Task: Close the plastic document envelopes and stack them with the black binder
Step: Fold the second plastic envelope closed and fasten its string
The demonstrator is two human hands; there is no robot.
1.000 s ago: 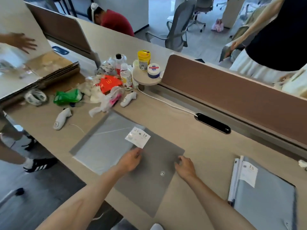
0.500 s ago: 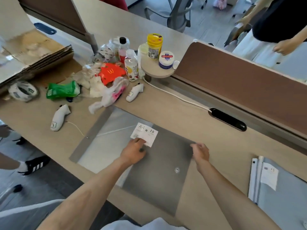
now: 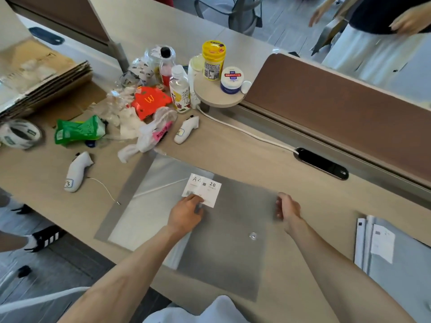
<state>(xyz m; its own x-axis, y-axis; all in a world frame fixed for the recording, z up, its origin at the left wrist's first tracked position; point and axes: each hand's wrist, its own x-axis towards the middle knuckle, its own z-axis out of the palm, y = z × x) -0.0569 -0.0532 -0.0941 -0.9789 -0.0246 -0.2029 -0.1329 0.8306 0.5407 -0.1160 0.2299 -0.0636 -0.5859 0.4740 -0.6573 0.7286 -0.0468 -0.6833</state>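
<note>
- At the centre of the frame, the grey plastic envelope [image 3: 224, 231] lies spread across the desk [image 3: 303, 194], its clear flap [image 3: 149, 206] folded out toward the left and its snap button [image 3: 252, 235] exposed.
- Compared with a second ago, the left hand [image 3: 186, 215] has crept up to the lower edge of the white label [image 3: 202, 190], fingertips now pressing on it; it clasps nothing, fingers bent flat against the plastic.
- Meanwhile the right hand [image 3: 288, 209] has slid from the envelope's lower right area up to its right edge, fingers curled at that border; whether it pinches the sheet or only rests there I cannot tell.
- My reading: the envelope is being squared and steadied, and the closing fold is not yet done.
- Lower right of the frame, a second grey envelope [image 3: 396, 259] waits, well apart from both hands.
- No black binder shows anywhere, so stacking seems some way off.
</note>
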